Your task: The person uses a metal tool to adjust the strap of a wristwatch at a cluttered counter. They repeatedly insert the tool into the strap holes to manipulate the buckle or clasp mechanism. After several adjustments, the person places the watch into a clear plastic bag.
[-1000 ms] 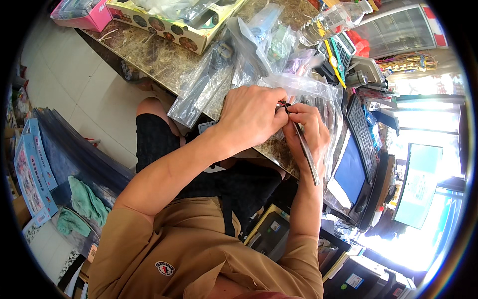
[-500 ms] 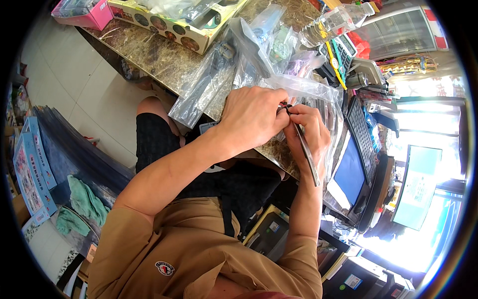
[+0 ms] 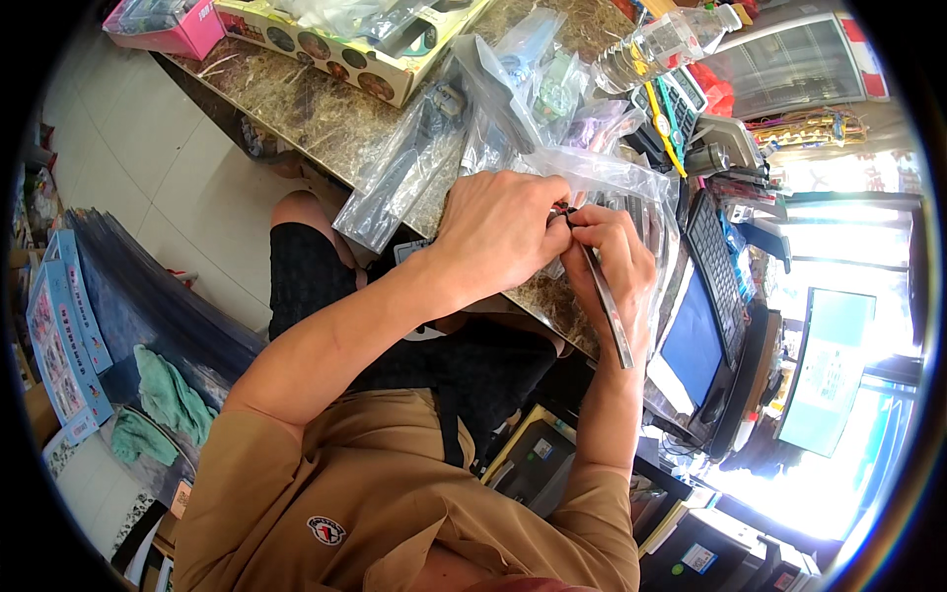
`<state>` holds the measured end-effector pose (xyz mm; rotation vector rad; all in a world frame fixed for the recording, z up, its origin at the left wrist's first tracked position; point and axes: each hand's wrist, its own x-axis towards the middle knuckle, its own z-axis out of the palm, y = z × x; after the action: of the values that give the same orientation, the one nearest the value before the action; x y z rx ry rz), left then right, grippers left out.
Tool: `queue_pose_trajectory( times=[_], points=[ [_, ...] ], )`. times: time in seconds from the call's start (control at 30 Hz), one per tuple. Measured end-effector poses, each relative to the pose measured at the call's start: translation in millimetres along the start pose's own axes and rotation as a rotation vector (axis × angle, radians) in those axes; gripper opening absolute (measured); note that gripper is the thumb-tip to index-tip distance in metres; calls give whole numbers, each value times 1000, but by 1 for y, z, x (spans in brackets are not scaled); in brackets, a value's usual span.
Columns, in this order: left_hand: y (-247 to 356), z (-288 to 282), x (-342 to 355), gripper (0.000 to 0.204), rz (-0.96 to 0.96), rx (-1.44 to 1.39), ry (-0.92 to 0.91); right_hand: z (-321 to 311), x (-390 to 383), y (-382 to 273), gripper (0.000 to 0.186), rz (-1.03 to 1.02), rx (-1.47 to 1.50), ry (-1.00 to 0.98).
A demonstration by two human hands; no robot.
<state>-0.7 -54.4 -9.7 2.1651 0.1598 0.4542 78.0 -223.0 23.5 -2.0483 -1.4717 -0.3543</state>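
Over the table's near edge my two hands meet, fingertips pinched close together. My left hand (image 3: 503, 232) grips a small dark part with a bit of red (image 3: 560, 209), mostly covered by the fingers. In my right hand (image 3: 619, 259) is a narrow flat strip (image 3: 607, 308), dark with a shiny edge, its free end hanging down along the wrist. The strip seems to run up to the dark part; how they join is hidden. Just beyond the hands lies a clear plastic bag (image 3: 612, 173) with dark strip-like things inside.
Several clear bags (image 3: 395, 187) cover the marbled table (image 3: 286, 104). Farther off are a yellow box (image 3: 345, 54), a plastic bottle (image 3: 671, 44) and a calculator (image 3: 688, 94). A keyboard (image 3: 718, 266) and a blue mat (image 3: 693, 331) lie to the right, near a lit monitor (image 3: 829, 370).
Almost nothing differs. My right fingers have shifted slightly at the pinched part, and the strip's position is nearly the same.
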Motion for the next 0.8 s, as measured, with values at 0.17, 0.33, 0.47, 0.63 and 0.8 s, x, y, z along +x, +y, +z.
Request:
queue_pose_trajectory(
  times=[0.17,0.33,0.47,0.63,0.8],
  points=[
    [1,-1,-1,19,-8,-14,6,3,-3,3,34,-24,44,4],
    [1,-1,-1,19,-6,-8,2,-1,0,1,31,-19,-11,-22],
    [1,0,-1,19,-2,-13,0,-3,0,2,31,-19,-7,-28],
    [2,1,-2,17,22,-8,11,-5,2,1,30,-25,3,-40],
    [0,4,-3,16,40,5,18,-12,4,6,30,-39,29,-113]
  ],
)
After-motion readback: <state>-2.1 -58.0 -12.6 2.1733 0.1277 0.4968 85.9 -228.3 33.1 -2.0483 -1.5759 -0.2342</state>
